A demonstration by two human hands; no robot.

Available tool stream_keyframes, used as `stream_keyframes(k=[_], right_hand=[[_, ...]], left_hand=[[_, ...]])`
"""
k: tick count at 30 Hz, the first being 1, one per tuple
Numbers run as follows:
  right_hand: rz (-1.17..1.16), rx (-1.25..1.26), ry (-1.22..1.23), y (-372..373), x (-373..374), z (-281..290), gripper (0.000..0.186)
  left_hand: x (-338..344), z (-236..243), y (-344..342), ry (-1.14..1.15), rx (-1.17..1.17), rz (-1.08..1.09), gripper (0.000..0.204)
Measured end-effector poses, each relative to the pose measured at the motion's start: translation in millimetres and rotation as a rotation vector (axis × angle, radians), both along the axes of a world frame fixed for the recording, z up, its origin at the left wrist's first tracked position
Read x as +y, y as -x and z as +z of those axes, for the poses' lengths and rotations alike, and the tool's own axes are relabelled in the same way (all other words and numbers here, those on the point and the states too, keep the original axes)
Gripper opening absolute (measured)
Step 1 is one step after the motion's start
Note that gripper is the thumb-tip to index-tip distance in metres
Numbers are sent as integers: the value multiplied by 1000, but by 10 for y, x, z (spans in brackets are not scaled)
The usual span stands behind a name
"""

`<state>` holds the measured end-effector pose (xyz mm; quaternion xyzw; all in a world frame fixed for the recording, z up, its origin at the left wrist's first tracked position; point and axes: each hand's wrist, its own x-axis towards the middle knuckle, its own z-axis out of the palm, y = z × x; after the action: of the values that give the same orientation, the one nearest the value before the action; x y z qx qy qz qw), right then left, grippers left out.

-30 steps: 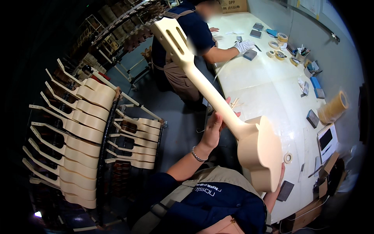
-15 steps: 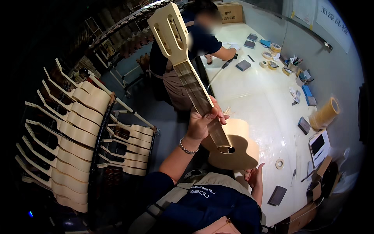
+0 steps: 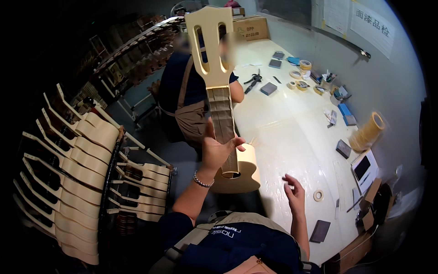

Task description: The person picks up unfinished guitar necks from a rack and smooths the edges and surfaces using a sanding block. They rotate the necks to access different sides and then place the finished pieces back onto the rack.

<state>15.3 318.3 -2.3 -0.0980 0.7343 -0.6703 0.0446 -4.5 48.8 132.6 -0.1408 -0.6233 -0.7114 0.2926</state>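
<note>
- Cream wood guitar [image 3: 215, 78], upright with its slotted headstock at the far end and its body nearer, at the left edge of the white table [image 3: 292, 137]; a dark strip [image 3: 221, 102] covers the front of its neck.
- Left hand [image 3: 219, 153]: closed around the neck just above the body, with 1 beaded bracelet [image 3: 203, 180] at the wrist.
- Right hand [image 3: 294, 194]: apart from the guitar, fingers parted and slightly bent, over the near part of the table, left of a tape roll [image 3: 318, 195].
- Dark grey block [image 3: 320, 231] on the table, nearer than that roll.
- Right side of the table: an amber roll [image 3: 367, 132] standing tilted, and a notebook [image 3: 364, 169] with a dark rectangle on it.
- Far part: a black tool [image 3: 253, 81], left of a grey block [image 3: 268, 88].
- Far left of the table: a co-worker [image 3: 182, 84] in dark blue, partly hidden by the guitar.
- Left side of the scene: a rack of stacked cream guitars [image 3: 77, 196].
</note>
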Motion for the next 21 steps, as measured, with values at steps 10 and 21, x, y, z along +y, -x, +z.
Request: stream_keyframes(k=[10,21], right_hand=[[279,514,-253,473,-467,1466,51],[25,378,-289,518,-348,1162,44]], left_hand=[[708,458,327,854,351,-51,52],[878,1027,419,465,187,-139,20]])
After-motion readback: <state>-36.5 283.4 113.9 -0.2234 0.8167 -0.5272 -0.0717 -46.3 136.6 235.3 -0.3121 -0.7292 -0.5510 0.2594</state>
